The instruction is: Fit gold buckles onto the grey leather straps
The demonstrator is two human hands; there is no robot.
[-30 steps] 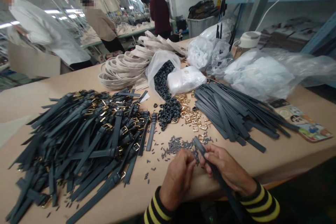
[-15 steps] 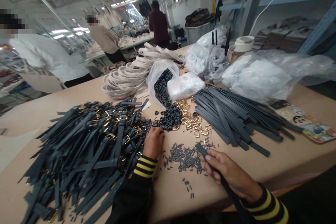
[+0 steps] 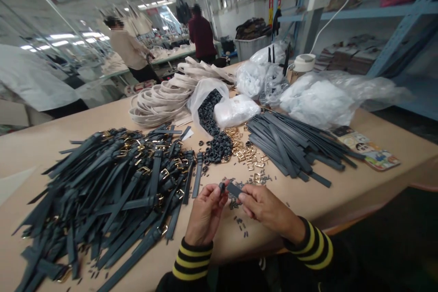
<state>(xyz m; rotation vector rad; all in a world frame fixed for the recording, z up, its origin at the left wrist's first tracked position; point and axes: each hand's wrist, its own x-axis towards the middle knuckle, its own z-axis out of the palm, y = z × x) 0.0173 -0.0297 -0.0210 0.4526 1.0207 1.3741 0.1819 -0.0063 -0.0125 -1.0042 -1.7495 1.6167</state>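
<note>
My left hand (image 3: 205, 214) pinches a small dark strap loop (image 3: 222, 187) between thumb and fingers. Just to its right, my right hand (image 3: 268, 207) grips a flat dark strap (image 3: 234, 190), its end pointing at the loop. Whether the two touch I cannot tell, and most of the strap is hidden by the right hand. Beneath the hands lie small dark cut pieces (image 3: 240, 224). Beyond them are a heap of dark loops (image 3: 216, 149) and loose gold buckles (image 3: 251, 160).
Buckled dark straps (image 3: 112, 196) form a large pile at left. Plain straps (image 3: 287, 143) lie at right beside a cartoon-printed phone-like item (image 3: 371, 148). Behind stand an open bag of loops (image 3: 224, 89), coiled beige webbing (image 3: 160, 100) and plastic bags (image 3: 318, 100). Several people work farther back.
My left hand has left the loop heap and come nearer me with a loop. The right hand has moved left with the strap, so both now meet. The view has shifted slightly.
</note>
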